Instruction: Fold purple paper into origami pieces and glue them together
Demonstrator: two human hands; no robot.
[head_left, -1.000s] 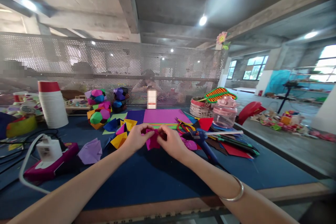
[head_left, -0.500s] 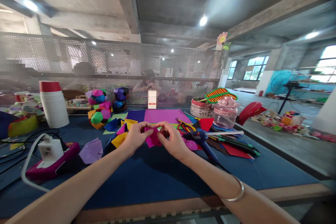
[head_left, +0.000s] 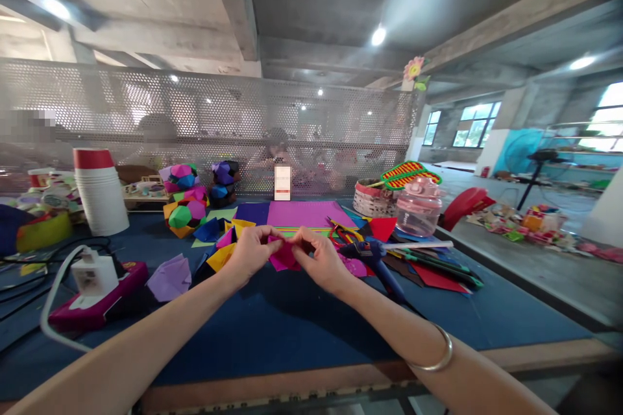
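Between my two hands is a small magenta folded paper piece [head_left: 283, 258], held above the blue table. My left hand [head_left: 257, 251] pinches its left side with thumb and fingers. On the other side, my right hand [head_left: 318, 258] grips its upper right edge, the fingertips of both hands close together. Parts of the paper are hidden behind the fingers. Yellow folded paper [head_left: 221, 257] and a blue folded piece [head_left: 208, 231] lie just left of my left hand. A blue glue gun [head_left: 374, 256] rests to the right of my right hand.
Purple paper sheets [head_left: 311, 213] lie behind my hands. Scissors [head_left: 344, 233] and a pink bottle [head_left: 418, 211] are at the right. Paper balls [head_left: 185, 214], a lilac folded piece [head_left: 170, 277], stacked cups [head_left: 101, 194] and a power strip [head_left: 104, 301] occupy the left. A mesh screen [head_left: 209, 123] stands behind.
My fingers have shifted slightly on the magenta paper, and the right fingertips now sit closer to the left ones. Otherwise the table looks the same.
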